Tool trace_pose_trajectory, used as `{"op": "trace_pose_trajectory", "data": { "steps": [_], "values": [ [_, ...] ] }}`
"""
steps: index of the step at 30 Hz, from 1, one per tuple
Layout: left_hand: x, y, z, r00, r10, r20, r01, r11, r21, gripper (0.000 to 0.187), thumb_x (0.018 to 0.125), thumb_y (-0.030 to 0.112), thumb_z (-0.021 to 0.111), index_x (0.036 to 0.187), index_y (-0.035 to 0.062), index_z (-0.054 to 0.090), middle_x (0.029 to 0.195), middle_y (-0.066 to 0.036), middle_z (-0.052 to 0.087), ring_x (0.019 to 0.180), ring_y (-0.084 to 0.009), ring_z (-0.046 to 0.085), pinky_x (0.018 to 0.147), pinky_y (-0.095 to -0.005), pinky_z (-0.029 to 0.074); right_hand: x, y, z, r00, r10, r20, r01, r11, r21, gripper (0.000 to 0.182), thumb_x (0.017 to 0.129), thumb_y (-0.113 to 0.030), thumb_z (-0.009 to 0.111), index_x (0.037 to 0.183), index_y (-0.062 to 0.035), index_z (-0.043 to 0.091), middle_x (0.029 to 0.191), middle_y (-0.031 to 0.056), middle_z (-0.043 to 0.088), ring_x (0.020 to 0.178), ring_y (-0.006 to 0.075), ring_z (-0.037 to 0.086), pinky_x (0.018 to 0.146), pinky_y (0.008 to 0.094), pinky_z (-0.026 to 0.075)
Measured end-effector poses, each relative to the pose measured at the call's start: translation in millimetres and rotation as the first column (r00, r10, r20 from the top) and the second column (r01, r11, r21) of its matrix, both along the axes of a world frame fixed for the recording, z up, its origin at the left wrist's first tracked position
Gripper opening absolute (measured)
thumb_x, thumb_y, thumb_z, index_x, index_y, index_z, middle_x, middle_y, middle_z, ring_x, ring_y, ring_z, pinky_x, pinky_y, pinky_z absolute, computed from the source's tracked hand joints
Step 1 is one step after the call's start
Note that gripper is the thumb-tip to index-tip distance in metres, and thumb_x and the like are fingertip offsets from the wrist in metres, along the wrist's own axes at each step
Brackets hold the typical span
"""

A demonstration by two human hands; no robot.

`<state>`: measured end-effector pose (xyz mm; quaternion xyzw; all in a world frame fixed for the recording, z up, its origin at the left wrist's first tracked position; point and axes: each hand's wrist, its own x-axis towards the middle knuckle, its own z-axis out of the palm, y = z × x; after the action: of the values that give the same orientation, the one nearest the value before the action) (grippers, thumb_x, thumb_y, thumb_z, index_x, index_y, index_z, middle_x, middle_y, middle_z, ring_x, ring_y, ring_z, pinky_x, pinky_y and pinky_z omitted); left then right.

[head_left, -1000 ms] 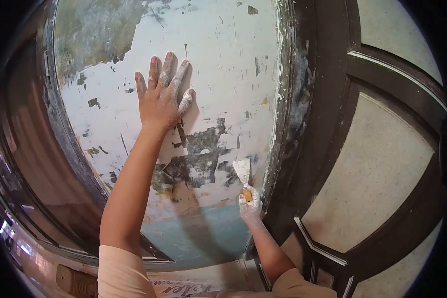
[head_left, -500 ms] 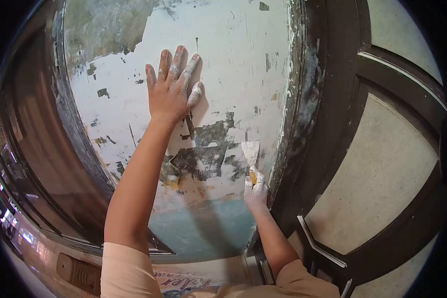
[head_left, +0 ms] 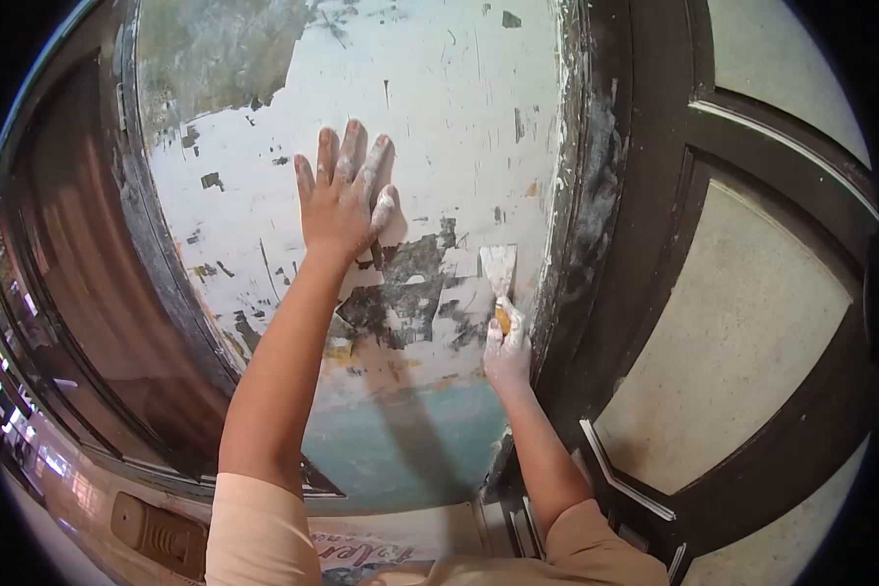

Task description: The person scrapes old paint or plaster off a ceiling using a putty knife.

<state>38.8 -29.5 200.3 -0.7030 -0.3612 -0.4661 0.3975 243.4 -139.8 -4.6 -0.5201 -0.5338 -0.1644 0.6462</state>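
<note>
My left hand [head_left: 342, 203] lies flat on the peeling white paint of the wall panel [head_left: 430, 127], fingers spread and dusted white. Lower right, my right hand [head_left: 508, 350] is wrapped round the yellowish handle of a putty knife [head_left: 499, 272]. White residue coats its blade, which points up against the panel near the right-hand frame. Between the hands runs a dark patch [head_left: 391, 303] where paint has come off. White dust covers the fingers of my right hand too.
A dark, scraped wooden frame [head_left: 596, 195] borders the panel on the right, beside a door with pale inset panels [head_left: 723, 342]. Below the white paint is a blue-green band [head_left: 391, 449]. Dark framed glass [head_left: 88, 244] stands left; a brown moulded object [head_left: 158, 527] lies at lower left.
My right hand has moved up a little with the putty knife, its blade now higher on the panel. My left hand stays flat, slightly lower in view as the camera shifts.
</note>
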Motion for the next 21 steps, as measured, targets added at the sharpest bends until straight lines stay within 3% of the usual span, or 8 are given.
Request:
{"op": "trace_pose_trajectory", "data": {
  "steps": [5, 7, 10, 11, 13, 15, 18, 21],
  "values": [
    [1, 3, -3, 1.0, 0.0, -0.006, 0.0, 1.0, 0.007, 0.062, 0.085, 0.038, 0.052, 0.145, 0.0294, 0.039, 0.158, -0.004, 0.019, 0.146, -0.0305, 0.011, 0.113, -0.0607, 0.01, 20, -4, 82, 0.999, -0.022, 0.029, 0.021, 0.999, 0.04, 0.033, 0.093, -0.011, 0.052, 0.124, -0.0022, 0.049, 0.111, 0.027, 0.06, 0.1, 0.0424, 0.061, 0.087, 0.0435, 0.048],
    [0, 3, -3, 1.0, -0.006, -0.008, 0.006, 0.999, 0.031, 0.062, 0.085, 0.038, 0.052, 0.145, 0.0291, 0.04, 0.158, -0.004, 0.02, 0.146, -0.0308, 0.01, 0.113, -0.0615, 0.012, 21, -12, 115, 0.999, -0.007, -0.034, 0.004, 0.994, -0.113, 0.033, 0.092, -0.008, 0.051, 0.124, -0.0014, 0.049, 0.107, 0.0296, 0.06, 0.098, 0.047, 0.058, 0.085, 0.0474, 0.048],
    [1, 0, -6, 1.0, 0.004, 0.005, -0.004, 1.0, -0.005, 0.062, 0.085, 0.037, 0.053, 0.145, 0.0287, 0.04, 0.158, -0.005, 0.02, 0.146, -0.0308, 0.011, 0.113, -0.0615, 0.012, 17, -12, 85, 0.998, 0.037, 0.053, -0.038, 0.999, 0.025, 0.034, 0.092, -0.01, 0.052, 0.125, -0.0019, 0.048, 0.104, 0.0304, 0.06, 0.096, 0.0476, 0.058, 0.083, 0.0478, 0.047],
    [1, 2, -12, 1.0, 0.001, 0.007, -0.001, 1.0, 0.0, 0.062, 0.085, 0.038, 0.052, 0.145, 0.0284, 0.04, 0.158, -0.005, 0.02, 0.146, -0.0312, 0.01, 0.113, -0.0614, 0.011, 12, -14, 54, 0.998, 0.015, -0.057, -0.022, 0.992, -0.124, 0.034, 0.092, -0.011, 0.052, 0.125, -0.0023, 0.048, 0.105, 0.0297, 0.06, 0.096, 0.0468, 0.059, 0.083, 0.0481, 0.047],
    [2, 1, -25, 1.0, 0.0, 0.01, 0.0, 1.0, -0.026, 0.062, 0.085, 0.038, 0.052, 0.145, 0.0285, 0.039, 0.158, -0.005, 0.02, 0.146, -0.0314, 0.01, 0.113, -0.0615, 0.011, 5, -11, -22, 1.0, 0.021, 0.016, -0.021, 1.0, -0.019, 0.034, 0.092, -0.012, 0.053, 0.125, -0.0024, 0.049, 0.108, 0.0283, 0.059, 0.099, 0.0442, 0.059, 0.085, 0.0482, 0.047],
    [3, 0, -41, 1.0, -0.003, 0.019, 0.004, 0.999, -0.032, 0.062, 0.086, 0.04, 0.052, 0.145, 0.0287, 0.038, 0.158, -0.005, 0.019, 0.146, -0.032, 0.01, 0.113, -0.0619, 0.009, -3, -9, -107, 0.993, 0.017, -0.119, -0.033, 0.991, -0.131, 0.034, 0.092, -0.01, 0.054, 0.124, -0.0005, 0.05, 0.115, 0.0258, 0.057, 0.103, 0.0403, 0.059, 0.089, 0.0461, 0.046],
    [3, 1, -59, 0.999, -0.037, 0.001, 0.037, 0.997, -0.061, 0.063, 0.085, 0.041, 0.053, 0.145, 0.0286, 0.038, 0.158, -0.005, 0.018, 0.146, -0.0322, 0.01, 0.112, -0.0623, 0.009, -1, -9, -95, 0.989, 0.018, -0.144, -0.031, 0.996, -0.086, 0.032, 0.092, -0.01, 0.053, 0.122, 0.0, 0.052, 0.114, 0.0255, 0.058, 0.102, 0.0403, 0.059, 0.089, 0.0456, 0.046],
    [3, -1, -59, 1.0, -0.025, -0.017, 0.023, 0.997, -0.079, 0.063, 0.086, 0.041, 0.054, 0.145, 0.0287, 0.038, 0.158, -0.006, 0.018, 0.146, -0.0333, 0.009, 0.112, -0.0624, 0.009, 10, -7, 1, 0.988, 0.046, -0.146, -0.056, 0.997, -0.059, 0.034, 0.095, -0.013, 0.05, 0.127, -0.0007, 0.05, 0.115, 0.021, 0.062, 0.107, 0.033, 0.061, 0.091, 0.0386, 0.046]
  ]
}}
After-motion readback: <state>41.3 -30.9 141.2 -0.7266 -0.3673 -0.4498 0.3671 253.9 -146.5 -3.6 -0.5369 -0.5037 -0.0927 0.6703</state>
